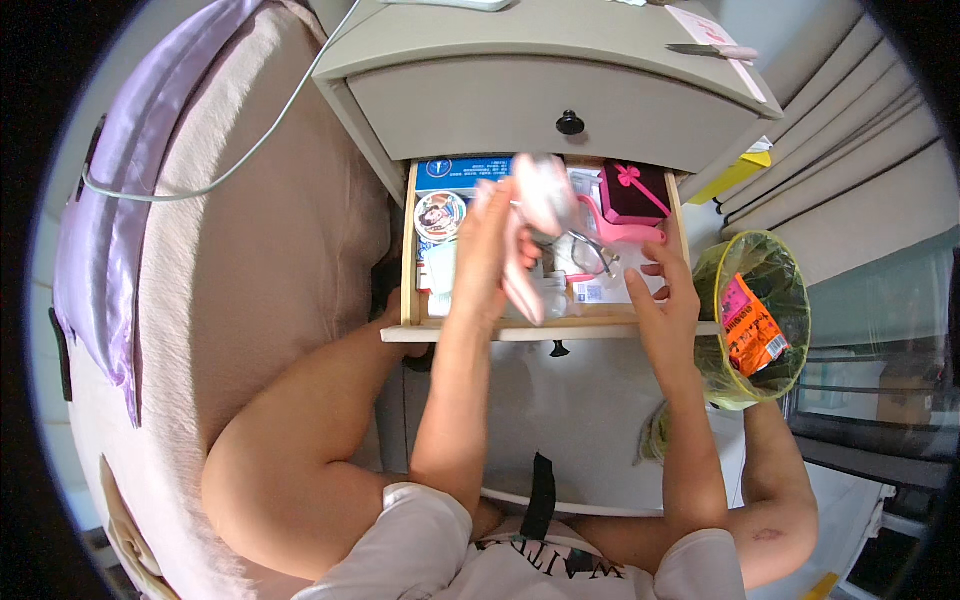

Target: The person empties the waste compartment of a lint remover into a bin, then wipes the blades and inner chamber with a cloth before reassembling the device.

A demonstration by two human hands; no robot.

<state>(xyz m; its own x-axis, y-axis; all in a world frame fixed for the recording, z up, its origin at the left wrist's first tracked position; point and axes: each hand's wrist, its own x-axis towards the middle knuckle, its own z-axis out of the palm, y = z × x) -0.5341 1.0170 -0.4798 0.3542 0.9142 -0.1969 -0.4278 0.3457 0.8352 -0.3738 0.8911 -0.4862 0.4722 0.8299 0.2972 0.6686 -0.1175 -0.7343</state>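
My left hand (482, 247) grips a pale pink and white object (544, 193) above an open drawer (420, 334); motion blur hides exactly what it is. A slim pink part (523, 289) hangs below the fingers, perhaps belonging to the same object. My right hand (670, 307) hovers over the drawer's front right corner, fingers apart and holding nothing. Under the hands lie a dark cable (591, 251), a bright pink plastic item (636, 233) and clear plastic packaging (553, 304). A dark box with a pink bow (634, 196) sits at the back right.
At the drawer's left are a blue printed box (457, 177) and a round illustrated container (439, 216). A lined bin (807, 322) holding an orange wrapper (754, 330) stands right. A knife (709, 51) lies on the cabinet top. A plush-covered bed (277, 247) flanks the left; a white cable (289, 105) crosses it.
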